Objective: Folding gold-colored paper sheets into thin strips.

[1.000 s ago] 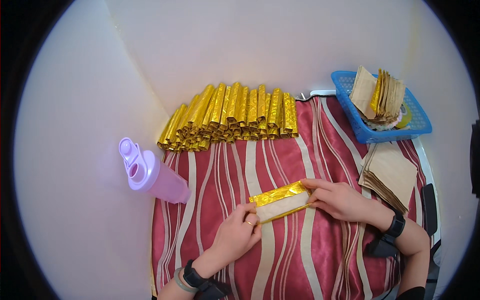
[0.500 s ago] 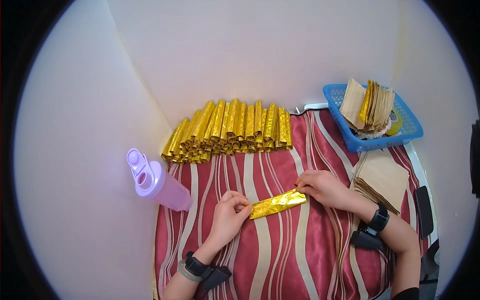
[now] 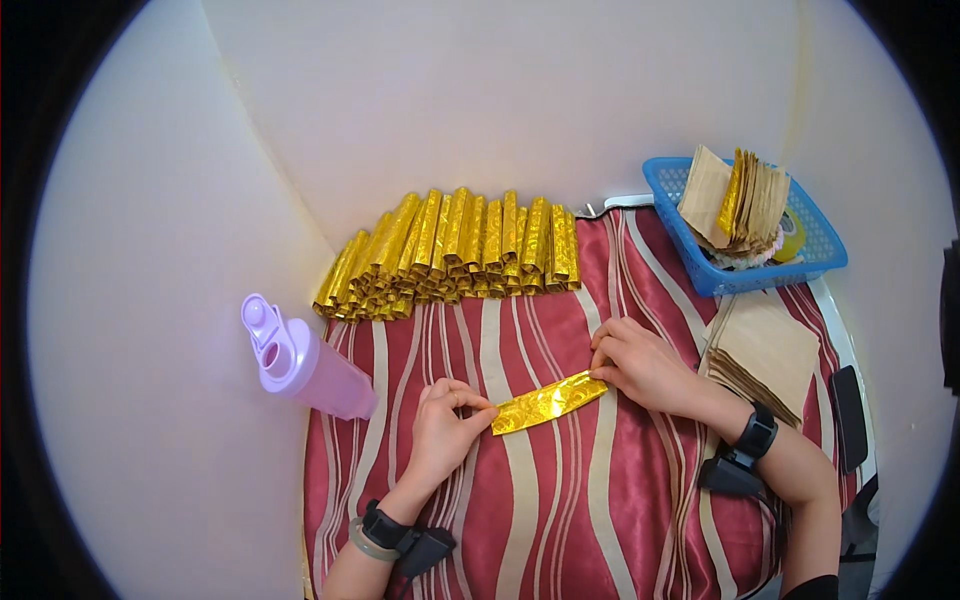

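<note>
A flat folded strip of shiny gold foil paper [image 3: 549, 403] slants across the middle, its right end slightly farther from me. My left hand [image 3: 445, 425] pinches the left end between thumb and fingers. At the opposite end, my right hand [image 3: 640, 367] is closed on the upper right corner. Beyond them, a stacked pile of gold foil paper tubes [image 3: 455, 245] lies against the back wall, with several of their ends facing me. Near my right forearm lies a stack of brown paper sheets [image 3: 765, 350].
A lilac shaker bottle [image 3: 325, 372] stands left of my left hand. At the back right sits a blue plastic basket [image 3: 720, 283] holding brown and gold papers and a roll of tape. A dark phone [image 3: 848, 420] lies at the right edge of the striped red cloth [image 3: 560, 530].
The view has shifted slightly. Both hands still hold the gold strip by its ends, and its crease pattern and shine look a little different.
</note>
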The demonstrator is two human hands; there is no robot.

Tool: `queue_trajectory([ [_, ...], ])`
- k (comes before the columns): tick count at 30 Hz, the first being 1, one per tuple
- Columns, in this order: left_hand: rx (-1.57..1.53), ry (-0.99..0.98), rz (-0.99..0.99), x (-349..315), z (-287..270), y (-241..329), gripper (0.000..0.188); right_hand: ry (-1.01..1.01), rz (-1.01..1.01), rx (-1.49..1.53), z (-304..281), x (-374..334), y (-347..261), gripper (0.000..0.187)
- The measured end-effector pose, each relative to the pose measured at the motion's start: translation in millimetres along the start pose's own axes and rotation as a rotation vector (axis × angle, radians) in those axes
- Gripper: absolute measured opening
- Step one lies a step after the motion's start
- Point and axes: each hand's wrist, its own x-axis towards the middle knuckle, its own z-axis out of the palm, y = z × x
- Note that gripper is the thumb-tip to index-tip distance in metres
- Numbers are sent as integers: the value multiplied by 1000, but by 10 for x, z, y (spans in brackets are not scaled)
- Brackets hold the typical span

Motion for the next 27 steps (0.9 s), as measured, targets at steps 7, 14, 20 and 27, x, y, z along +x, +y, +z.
queue_trajectory([
  [7, 51, -89, -22, 4, -28, 46, 11, -27, 35, -25, 4, 6, 7, 14],
  [14, 60, -80, 25, 1, -25, 71, 15, -25, 54, 31, 11, 7, 46, 20],
  [20, 0, -119, 67, 8, -29, 29, 12, -63, 48, 91, 17, 15, 93, 19],
  [27, -51, -39, 86, -18, -63, 115, 15, -48, 95, 206, -97, 0, -52, 14],
])
